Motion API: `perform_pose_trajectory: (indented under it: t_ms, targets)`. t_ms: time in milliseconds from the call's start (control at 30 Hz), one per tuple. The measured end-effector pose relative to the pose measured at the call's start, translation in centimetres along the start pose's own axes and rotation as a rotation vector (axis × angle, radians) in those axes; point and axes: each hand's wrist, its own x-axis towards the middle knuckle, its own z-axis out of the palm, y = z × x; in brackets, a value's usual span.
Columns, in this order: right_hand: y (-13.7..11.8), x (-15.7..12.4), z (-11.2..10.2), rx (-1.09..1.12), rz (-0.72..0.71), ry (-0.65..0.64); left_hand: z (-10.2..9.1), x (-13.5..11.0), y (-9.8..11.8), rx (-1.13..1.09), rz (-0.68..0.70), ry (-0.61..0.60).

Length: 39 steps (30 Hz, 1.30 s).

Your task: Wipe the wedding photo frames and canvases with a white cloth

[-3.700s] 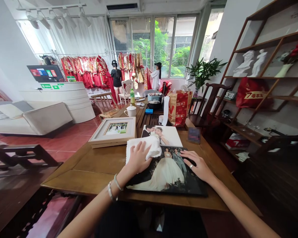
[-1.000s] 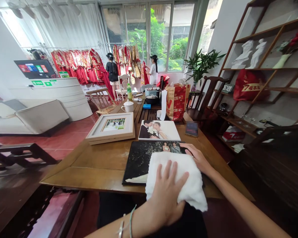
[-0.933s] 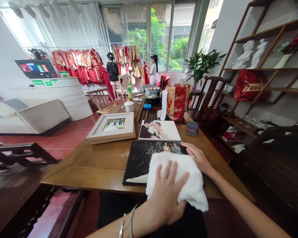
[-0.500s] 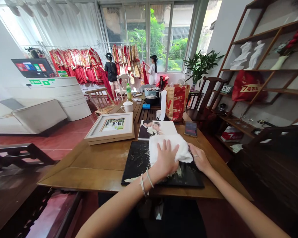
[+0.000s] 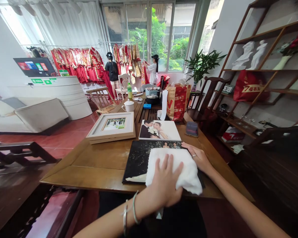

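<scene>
Head view: left hand spread flat on one white cloth — right hand flat on one dark photo panel.

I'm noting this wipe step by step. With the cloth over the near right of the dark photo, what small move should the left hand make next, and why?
Probably slide the white cloth leftward over the dark photo print: the left hand presses it flat on the right part, the left part lies bare, and the right hand pins the print's right edge.
</scene>
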Motion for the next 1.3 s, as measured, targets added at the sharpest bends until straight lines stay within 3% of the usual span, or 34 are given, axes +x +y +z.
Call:
perform_pose_trajectory:
  t_ms: [167,300,400,567,733,900,1133,1200,1300]
  targets:
    - [1.0,0.1,0.4,-0.093,-0.078,-0.044,-0.1,4.9,-5.0,0.166,-0.159,0.067]
    - [1.2,0.1,0.4,-0.11,-0.094,-0.037,0.1,6.0,-6.1,0.192,-0.206,0.092]
    - [1.1,0.1,0.4,-0.1,-0.107,-0.035,0.7,4.0,-4.4,0.184,-0.171,0.088]
    - [1.1,0.1,0.3,-0.096,-0.119,-0.048,1.4,-2.1,-0.8,0.092,0.04,0.03]
    - [1.2,0.2,0.4,-0.098,-0.116,-0.038,0.7,-4.5,-0.4,-0.001,0.129,-0.029]
    - [1.0,0.1,0.3,-0.108,-0.117,-0.052,0.3,-1.5,-2.9,0.001,0.097,0.025]
    - [0.9,0.1,0.3,-0.105,-0.095,-0.034,-0.1,4.8,-7.9,0.13,-0.188,0.109]
    - [0.9,0.0,0.4,-0.107,-0.093,-0.027,0.0,5.0,-7.9,0.135,-0.213,0.119]
    - [1.1,0.0,0.4,-0.107,-0.104,-0.032,0.7,3.3,-6.2,0.126,-0.232,0.133]
